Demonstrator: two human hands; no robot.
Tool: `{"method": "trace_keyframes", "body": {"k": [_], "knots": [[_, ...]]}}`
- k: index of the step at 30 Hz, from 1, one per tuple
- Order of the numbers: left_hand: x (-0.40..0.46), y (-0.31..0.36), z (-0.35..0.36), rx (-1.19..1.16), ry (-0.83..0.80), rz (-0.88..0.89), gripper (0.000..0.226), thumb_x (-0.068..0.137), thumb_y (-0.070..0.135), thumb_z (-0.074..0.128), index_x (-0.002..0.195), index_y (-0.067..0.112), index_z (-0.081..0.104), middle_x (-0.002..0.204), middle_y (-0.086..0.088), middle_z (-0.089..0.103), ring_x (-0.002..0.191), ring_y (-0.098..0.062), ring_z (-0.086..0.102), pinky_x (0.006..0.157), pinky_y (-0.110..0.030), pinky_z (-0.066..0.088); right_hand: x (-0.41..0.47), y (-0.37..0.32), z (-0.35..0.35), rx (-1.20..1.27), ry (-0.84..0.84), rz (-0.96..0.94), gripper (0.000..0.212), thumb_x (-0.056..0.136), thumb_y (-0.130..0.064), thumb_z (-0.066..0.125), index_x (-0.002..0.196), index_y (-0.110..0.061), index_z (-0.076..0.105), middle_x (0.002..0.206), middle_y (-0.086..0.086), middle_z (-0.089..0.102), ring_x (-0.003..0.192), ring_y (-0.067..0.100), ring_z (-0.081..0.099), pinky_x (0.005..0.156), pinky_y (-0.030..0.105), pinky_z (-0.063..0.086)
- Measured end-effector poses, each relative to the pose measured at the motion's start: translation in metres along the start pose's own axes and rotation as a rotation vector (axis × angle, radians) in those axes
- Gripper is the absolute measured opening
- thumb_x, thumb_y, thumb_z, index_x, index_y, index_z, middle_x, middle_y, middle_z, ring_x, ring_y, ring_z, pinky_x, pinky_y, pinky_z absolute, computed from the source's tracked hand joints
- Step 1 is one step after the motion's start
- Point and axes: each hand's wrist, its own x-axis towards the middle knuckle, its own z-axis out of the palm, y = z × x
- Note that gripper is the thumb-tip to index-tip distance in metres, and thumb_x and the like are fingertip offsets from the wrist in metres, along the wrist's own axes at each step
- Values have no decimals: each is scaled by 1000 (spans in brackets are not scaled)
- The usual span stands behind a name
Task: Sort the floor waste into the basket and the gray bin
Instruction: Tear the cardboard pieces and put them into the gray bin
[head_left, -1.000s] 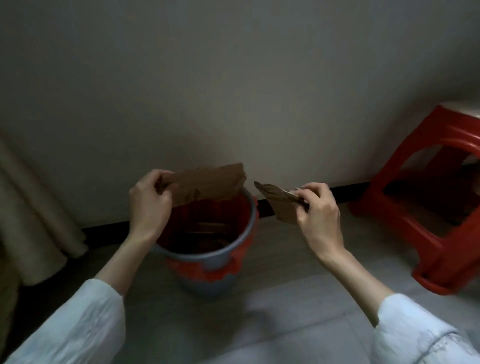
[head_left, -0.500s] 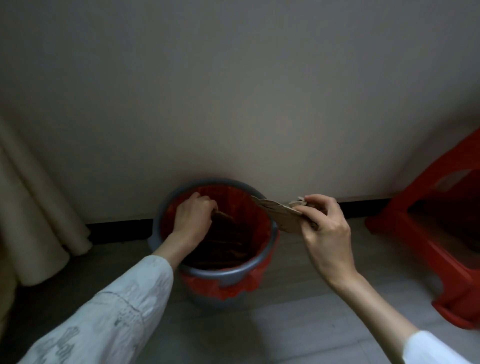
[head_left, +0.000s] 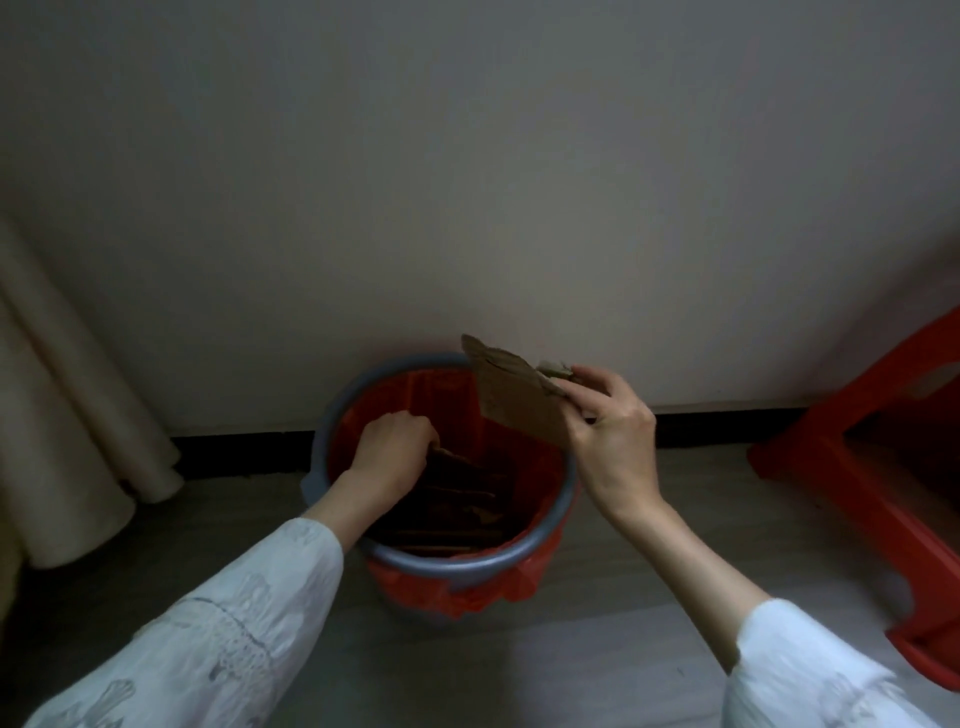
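A gray bin (head_left: 483, 566) lined with a red bag stands on the floor against the wall. Several brown cardboard pieces (head_left: 462, 493) lie inside it. My left hand (head_left: 395, 447) reaches down into the bin with curled fingers on the top edge of a cardboard piece there. My right hand (head_left: 613, 431) pinches a torn brown cardboard piece (head_left: 519, 400) and holds it tilted over the bin's right rim. The basket is out of view.
A red plastic stool (head_left: 872, 452) stands on the floor at the right, close to the bin. Beige curtain folds (head_left: 67, 415) hang at the left. A dark skirting strip runs along the wall behind the bin.
My left hand carried its cardboard piece down into the bin and stays there. My right hand lifted its piece and swung it over the bin's rim.
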Motion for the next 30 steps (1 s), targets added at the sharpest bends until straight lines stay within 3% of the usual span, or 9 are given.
{"method": "trace_keyframes", "body": {"k": [7, 11, 15, 20, 22, 25, 28, 30], "knots": [[-17, -14, 3, 29, -74, 37, 38, 87, 4, 46, 115, 22, 64, 111, -8, 65, 103, -27, 59, 81, -36, 48, 2, 2, 67, -198, -435, 3, 29, 87, -8, 53, 109, -13, 70, 125, 7, 59, 113, 27, 57, 93, 33, 45], [-18, -13, 0, 69, -85, 61, 33, 88, 4, 46, 108, 20, 66, 104, -7, 65, 97, -27, 60, 74, -34, 46, -1, 10, 97, -366, -624, 43, 30, 94, -17, 45, 116, -11, 65, 124, 8, 52, 115, 29, 51, 88, 36, 46], [-11, -15, 1, 94, -98, 62, 31, 88, 4, 47, 107, 18, 66, 103, -8, 65, 96, -27, 60, 71, -32, 44, -6, 13, 111, -459, -839, 117, 31, 93, -10, 44, 117, -2, 61, 123, 16, 51, 114, 35, 52, 90, 39, 45], [-5, -18, 20, 82, -230, 80, 32, 88, 1, 46, 111, 15, 64, 107, -11, 63, 98, -29, 60, 73, -33, 45, -8, 16, 113, -424, -1140, 198, 48, 91, -2, 42, 137, -13, 45, 133, 20, 49, 122, 34, 48, 100, 35, 41], [0, -19, 25, 26, -265, 72, 32, 88, 0, 44, 111, 12, 63, 106, -12, 62, 94, -28, 61, 72, -32, 46, -4, 14, 104, -369, -1122, 148, 55, 90, 0, 41, 141, -21, 39, 142, 16, 42, 129, 31, 42, 106, 33, 36], [5, -22, 19, -70, -179, -18, 32, 87, 0, 46, 111, 13, 63, 109, -9, 61, 97, -28, 60, 76, -35, 48, 0, 9, 83, -291, -991, 70, 53, 90, 1, 42, 139, -17, 42, 147, 7, 39, 135, 26, 36, 111, 30, 29], [3, -16, 12, -6, 14, -143, 21, 86, 2, 47, 97, 15, 60, 106, -8, 62, 98, -28, 59, 69, -34, 40, -3, 5, 58, -192, -861, 29, 43, 92, -2, 42, 131, -15, 52, 141, 6, 47, 132, 24, 41, 109, 29, 32], [0, -4, 11, 58, -3, -154, 22, 88, 3, 44, 98, 15, 60, 106, -9, 63, 100, -30, 59, 71, -35, 40, -6, 4, 42, -129, -770, 9, 38, 93, -5, 43, 127, -14, 57, 136, 5, 52, 128, 21, 45, 107, 23, 30]]}}
